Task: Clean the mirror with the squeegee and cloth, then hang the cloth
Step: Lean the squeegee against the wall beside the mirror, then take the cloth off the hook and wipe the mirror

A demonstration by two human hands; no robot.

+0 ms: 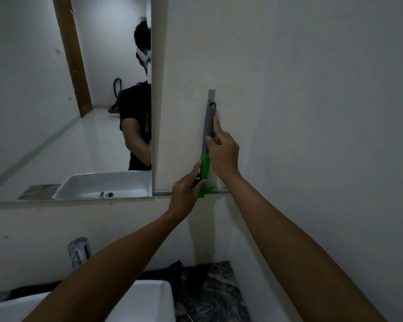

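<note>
I see the white basin (pixel 149 296) at the bottom edge, and the little of its inside that shows holds nothing I can make out; a chrome tap (pixel 79 251) stands behind it and a dark cloth (pixel 170 274) lies on the marbled counter (pixel 215 296) just beside the basin's right rim. The squeegee (pixel 206 145) is upright against the bare wall (pixel 312 112) right of the mirror (pixel 68 101), grey handle up, green neck down, its blade running level with the mirror's lower edge. My right hand (pixel 223 154) has its fingers closed around the grey handle. My left hand (pixel 187 189) touches the green neck with thumb and fingertips, loosely curled rather than clamped. The mirror's right edge is near the squeegee, with a narrow strip of wall between them, and wide open wall to the right. No label or writing is readable on the tool; a red mark on the reflected shirt is too blurred to read.
</note>
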